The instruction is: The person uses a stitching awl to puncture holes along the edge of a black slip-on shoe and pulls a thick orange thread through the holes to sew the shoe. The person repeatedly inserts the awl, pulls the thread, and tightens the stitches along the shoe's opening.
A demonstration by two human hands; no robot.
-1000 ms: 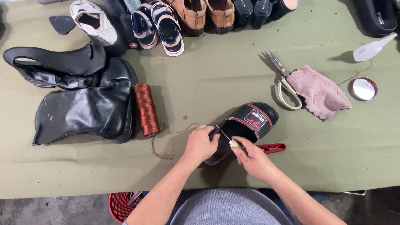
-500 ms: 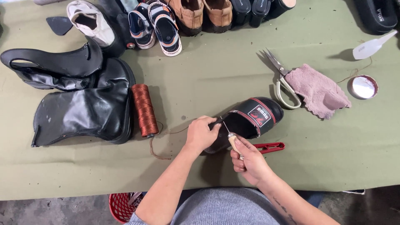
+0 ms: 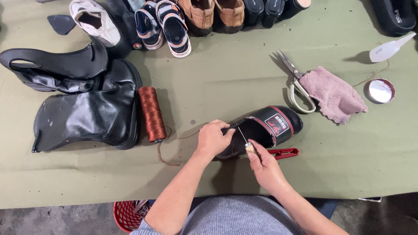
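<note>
Red-white rectangular label [image 3: 277, 124] on black slide sandal [image 3: 265, 130] strap, mid-table; no packages, signs, screens.

bare forearms, grey knit top

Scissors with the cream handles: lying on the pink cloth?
No, the cream-handled scissors lie on the green table cover, their handles just touching the pink cloth's left edge.
</note>
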